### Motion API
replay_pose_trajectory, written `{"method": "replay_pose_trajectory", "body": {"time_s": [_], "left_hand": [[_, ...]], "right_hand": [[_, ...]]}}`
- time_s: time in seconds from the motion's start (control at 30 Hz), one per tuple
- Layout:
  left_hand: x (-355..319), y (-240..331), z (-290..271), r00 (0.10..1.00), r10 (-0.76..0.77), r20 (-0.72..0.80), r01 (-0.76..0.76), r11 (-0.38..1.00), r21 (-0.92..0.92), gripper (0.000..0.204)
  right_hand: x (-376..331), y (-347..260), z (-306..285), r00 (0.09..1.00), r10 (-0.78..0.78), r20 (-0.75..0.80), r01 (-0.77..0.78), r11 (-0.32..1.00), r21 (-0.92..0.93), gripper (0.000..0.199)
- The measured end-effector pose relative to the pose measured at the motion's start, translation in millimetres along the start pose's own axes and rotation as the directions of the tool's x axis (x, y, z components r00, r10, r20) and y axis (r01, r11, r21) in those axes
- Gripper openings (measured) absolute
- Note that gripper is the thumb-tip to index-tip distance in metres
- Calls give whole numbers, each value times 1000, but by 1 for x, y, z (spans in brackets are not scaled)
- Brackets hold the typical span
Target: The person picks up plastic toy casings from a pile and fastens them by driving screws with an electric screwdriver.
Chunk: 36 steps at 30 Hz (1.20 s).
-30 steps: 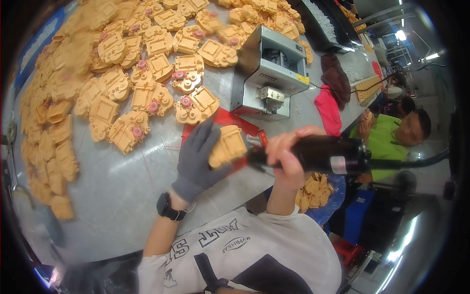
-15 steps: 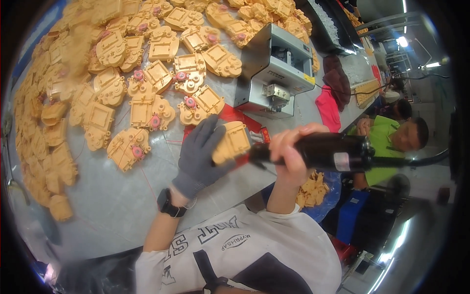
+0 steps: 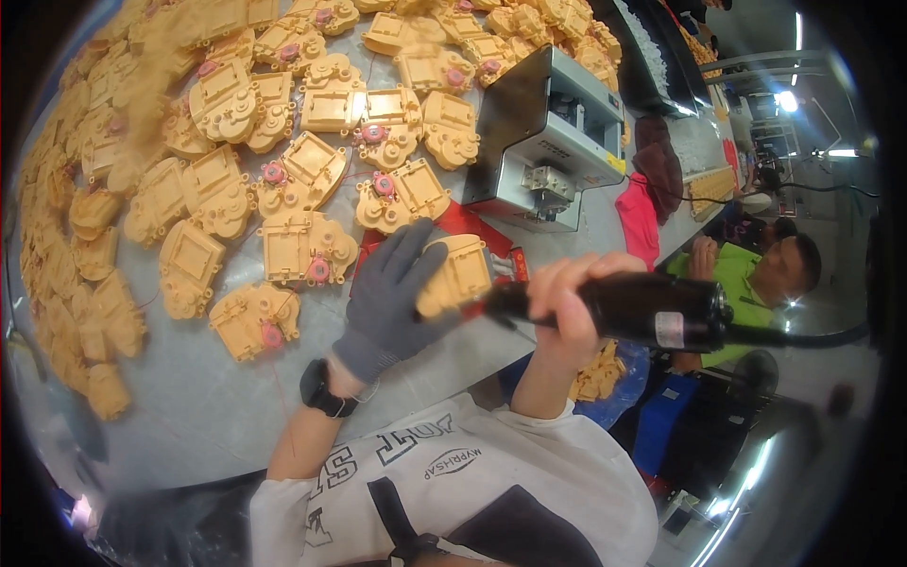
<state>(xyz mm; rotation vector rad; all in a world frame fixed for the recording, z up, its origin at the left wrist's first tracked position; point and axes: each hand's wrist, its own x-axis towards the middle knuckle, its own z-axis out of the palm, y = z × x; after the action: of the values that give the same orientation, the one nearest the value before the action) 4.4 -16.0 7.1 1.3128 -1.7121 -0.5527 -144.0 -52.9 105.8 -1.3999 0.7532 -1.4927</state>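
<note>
My left hand (image 3: 389, 300), in a grey glove, grips a pale orange plastic housing (image 3: 460, 272) by its left side, tilted just above the table. My bare right hand (image 3: 570, 300) is wrapped round a black electric screwdriver (image 3: 652, 310) held level, with its cable running off to the right. The screwdriver's nose points left at the housing's lower edge, where a small red part shows. Blur and fingers hide whether the bit touches it. On the table left of my glove lie similar housings (image 3: 307, 248), several with round pink pieces and thin red wires.
Ahead stands a grey and black bench machine (image 3: 534, 151), with red material (image 3: 477, 227) by its base. Heaped housings (image 3: 76, 274) cover the left side of the table (image 3: 213, 402). A pink cloth (image 3: 638, 217) lies at right; beyond it sits a person in a green shirt (image 3: 737, 274).
The whole view has shifted slightly, so the table's contents appear a little moved. Both hands keep their holds, with the screwdriver still at the housing's lower edge.
</note>
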Motion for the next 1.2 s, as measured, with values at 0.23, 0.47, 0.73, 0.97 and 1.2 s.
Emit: {"method": "replay_pose_trajectory", "body": {"time_s": [0.23,0.47,0.73,0.97,1.2], "left_hand": [[5,0,1,1000,17,-12,-18,1000,-15,69],[1,-2,-1,999,36,-32,-35,999,2,69],[-7,5,0,999,-9,-47,4,995,-100,66],[-10,-2,-3,999,27,-37,-30,996,-83,70],[-10,-1,-6,999,28,-44,-28,1000,-11,72]], "right_hand": [[4,7,-2,988,-86,128,81,996,45,36],[7,0,-10,956,-83,283,51,991,121,38],[90,8,-34,934,-225,-277,170,963,-211,36],[31,-10,-23,994,-111,-18,112,982,153,40],[-3,-21,17,980,-53,192,17,983,184,38]]}}
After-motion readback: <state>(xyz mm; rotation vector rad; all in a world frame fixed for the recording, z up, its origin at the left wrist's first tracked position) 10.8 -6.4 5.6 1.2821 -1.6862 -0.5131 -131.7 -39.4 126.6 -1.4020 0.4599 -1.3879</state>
